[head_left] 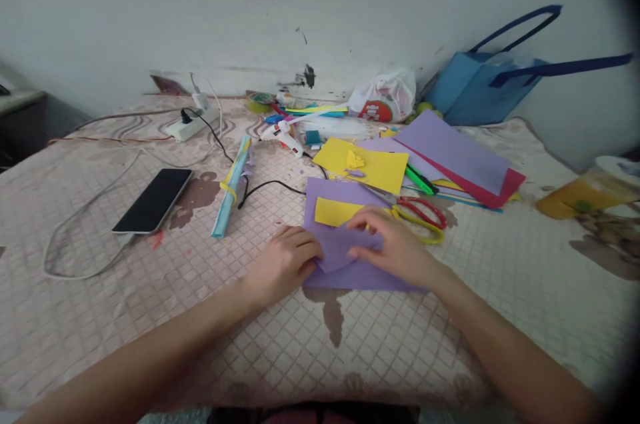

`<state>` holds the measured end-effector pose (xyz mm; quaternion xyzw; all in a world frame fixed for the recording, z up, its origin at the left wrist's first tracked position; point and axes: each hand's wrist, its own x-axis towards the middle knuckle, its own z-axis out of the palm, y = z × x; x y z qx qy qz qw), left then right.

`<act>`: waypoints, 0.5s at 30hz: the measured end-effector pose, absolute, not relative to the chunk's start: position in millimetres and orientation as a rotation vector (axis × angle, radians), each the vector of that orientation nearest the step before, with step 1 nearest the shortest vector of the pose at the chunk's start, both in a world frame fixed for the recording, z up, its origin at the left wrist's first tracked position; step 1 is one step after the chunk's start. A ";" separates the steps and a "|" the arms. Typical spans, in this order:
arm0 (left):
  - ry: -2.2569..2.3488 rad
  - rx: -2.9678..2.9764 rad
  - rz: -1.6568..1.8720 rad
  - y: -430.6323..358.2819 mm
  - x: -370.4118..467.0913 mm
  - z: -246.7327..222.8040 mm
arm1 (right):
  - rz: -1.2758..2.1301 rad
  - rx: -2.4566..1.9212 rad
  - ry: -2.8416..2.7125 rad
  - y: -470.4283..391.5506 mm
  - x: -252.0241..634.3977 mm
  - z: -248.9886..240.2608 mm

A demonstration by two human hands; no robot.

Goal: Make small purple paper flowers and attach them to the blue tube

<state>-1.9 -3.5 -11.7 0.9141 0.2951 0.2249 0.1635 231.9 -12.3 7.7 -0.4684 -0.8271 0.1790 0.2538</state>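
In the head view a large purple paper sheet [370, 279] lies flat with a smaller purple paper piece [336, 245] on top, one edge of it raised. My left hand [287, 257] has its fingers curled down on the small piece's left end, gripping it. Over the right part of that piece is my right hand [395, 241], thumb and fingers apart with a gap between them. A yellow paper strip [334, 212] lies just beyond my fingers, partly covered. Scissors with red and yellow handles [423, 214] rest beside my right hand.
At left are a phone [154, 201] on its cable and a folded light-blue paper strip [233, 187]. Farther back stand a glue gun [285, 137] and power strip [193, 124]. A green cutter [420, 179], paper sheets [455, 151], blue bag [470, 87] and drink cup [585, 194] are at right.
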 end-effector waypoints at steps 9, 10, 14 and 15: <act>1.009 2.412 0.710 -12.7 -3.4 -20.4 | 0.516 -1.051 -2.592 -20.9 216.1 -11.6; 1.006 2.390 0.723 -12.0 -4.1 -20.5 | 0.493 -1.020 -2.612 -19.8 216.5 -12.2; 0.918 2.362 0.760 -7.0 -7.9 -21.9 | 0.413 -0.936 -2.617 -18.6 216.5 -12.8; 0.906 2.367 0.771 -6.2 -8.4 -22.4 | 0.400 -0.932 -2.601 -19.4 215.7 -13.2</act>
